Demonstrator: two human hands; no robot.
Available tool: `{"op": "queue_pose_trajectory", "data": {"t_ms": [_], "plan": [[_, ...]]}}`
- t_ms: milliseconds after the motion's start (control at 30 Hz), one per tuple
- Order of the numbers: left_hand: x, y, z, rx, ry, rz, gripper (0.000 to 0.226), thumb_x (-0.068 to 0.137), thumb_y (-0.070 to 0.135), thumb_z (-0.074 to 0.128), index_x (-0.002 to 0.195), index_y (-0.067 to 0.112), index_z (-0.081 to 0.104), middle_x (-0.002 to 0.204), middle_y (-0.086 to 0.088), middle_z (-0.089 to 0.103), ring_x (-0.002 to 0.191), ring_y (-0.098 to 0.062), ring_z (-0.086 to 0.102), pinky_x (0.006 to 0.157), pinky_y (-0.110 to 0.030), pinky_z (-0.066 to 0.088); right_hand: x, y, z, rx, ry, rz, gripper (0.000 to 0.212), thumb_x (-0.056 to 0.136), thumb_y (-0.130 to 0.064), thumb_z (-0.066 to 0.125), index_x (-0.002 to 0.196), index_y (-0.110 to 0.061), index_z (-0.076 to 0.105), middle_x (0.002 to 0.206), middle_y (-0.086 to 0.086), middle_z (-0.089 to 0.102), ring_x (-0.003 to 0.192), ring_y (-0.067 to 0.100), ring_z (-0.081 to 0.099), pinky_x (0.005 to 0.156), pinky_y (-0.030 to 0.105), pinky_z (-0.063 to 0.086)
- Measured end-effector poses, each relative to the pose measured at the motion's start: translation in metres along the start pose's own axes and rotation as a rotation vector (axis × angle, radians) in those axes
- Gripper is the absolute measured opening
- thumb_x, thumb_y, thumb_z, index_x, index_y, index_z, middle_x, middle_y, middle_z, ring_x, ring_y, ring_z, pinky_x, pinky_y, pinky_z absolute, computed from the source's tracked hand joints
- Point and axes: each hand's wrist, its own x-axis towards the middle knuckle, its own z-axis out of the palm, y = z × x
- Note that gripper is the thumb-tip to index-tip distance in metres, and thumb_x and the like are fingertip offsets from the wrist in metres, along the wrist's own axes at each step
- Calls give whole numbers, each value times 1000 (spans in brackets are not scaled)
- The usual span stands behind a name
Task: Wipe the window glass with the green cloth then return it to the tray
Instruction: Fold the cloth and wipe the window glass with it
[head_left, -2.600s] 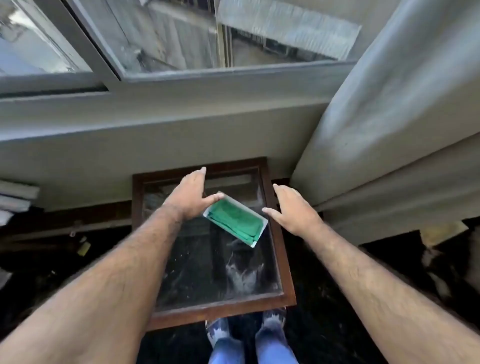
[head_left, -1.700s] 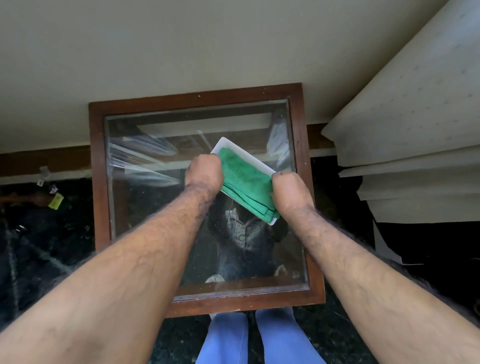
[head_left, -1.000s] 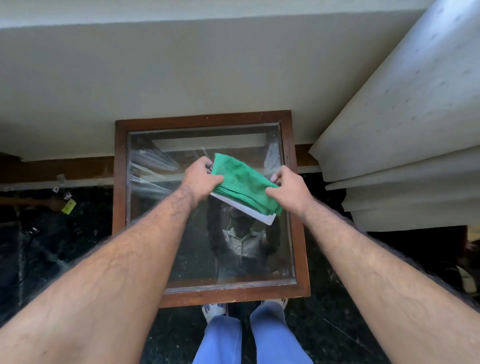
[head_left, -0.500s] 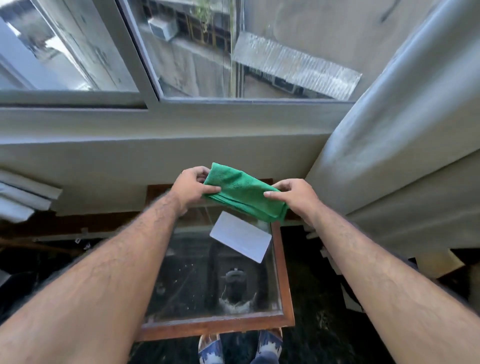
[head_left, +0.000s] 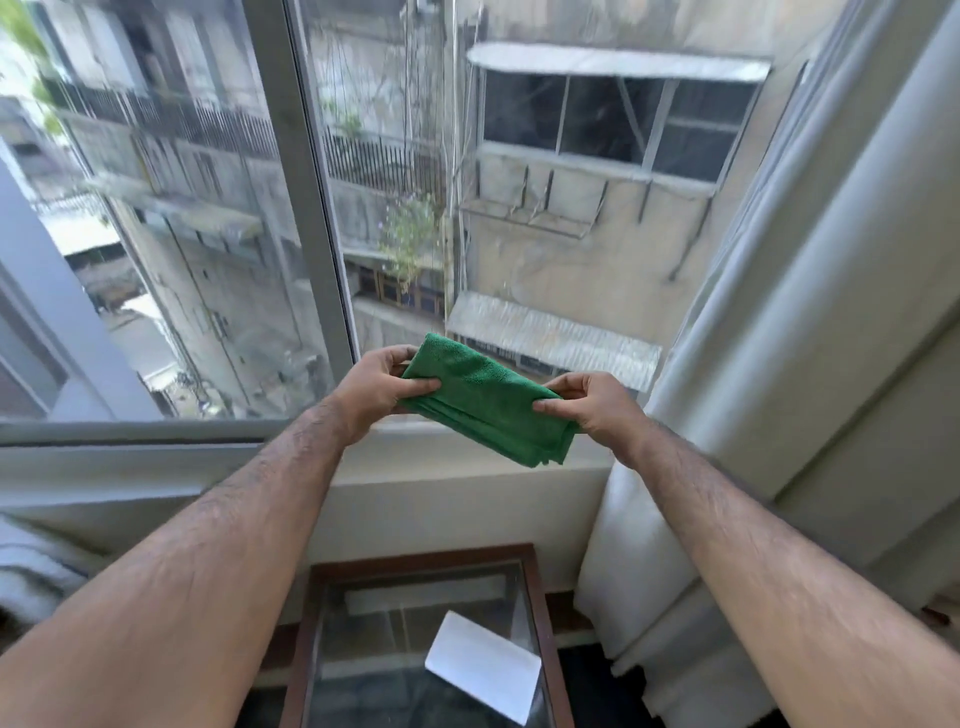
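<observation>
Gripping folded green cloth (head_left: 485, 402), left hand (head_left: 375, 389) and right hand (head_left: 589, 402)

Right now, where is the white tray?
In the head view the white tray lies empty on the glass-topped table at the bottom, below the green cloth and near the table's right edge.

An upper-floor room in a home: beyond the hands, a large sliding window (head_left: 291, 218) looks out on neighbouring apartment blocks with railed balconies and metal awnings; a pale curtain (head_left: 810, 322) hangs to the right of the right hand (head_left: 592, 405), and a wood-framed glass tabletop (head_left: 535, 613) sits below both hands
</observation>
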Motion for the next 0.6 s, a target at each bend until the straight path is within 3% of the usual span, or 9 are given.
{"op": "queue_pose_trajectory", "data": {"t_ms": [133,233,400,600], "plan": [[-2,70,-17,4,35,145,34,88,-2,76,121,2,70,115,-15,75,100,-28,75,76,-32,68,-3,-66,-17,-8,64,-108,13,91,-10,83,104,-9,81,99,8,80,97,24,73,102,51,61],[-3,119,-25,-11,60,236,32,91,0,74,122,3,68,112,-12,75,97,-26,74,73,-32,68,-5,-112,-30,-14,136,-189,20,90,-12,84,109,-5,82,102,10,82,96,22,73,96,46,64],[0,194,-23,-27,130,382,17,96,2,68,103,17,71,102,-6,71,94,-23,71,70,-31,68,-2,-177,-50,45,219,-274,20,88,-12,87,102,0,80,96,14,78,92,27,74,88,49,68],[25,277,-22,152,323,606,33,98,1,64,94,33,68,102,-1,65,104,-26,62,87,-44,61,22,-231,-70,-24,210,-420,20,89,-18,87,100,-3,80,104,22,81,100,36,80,87,51,69]]}}
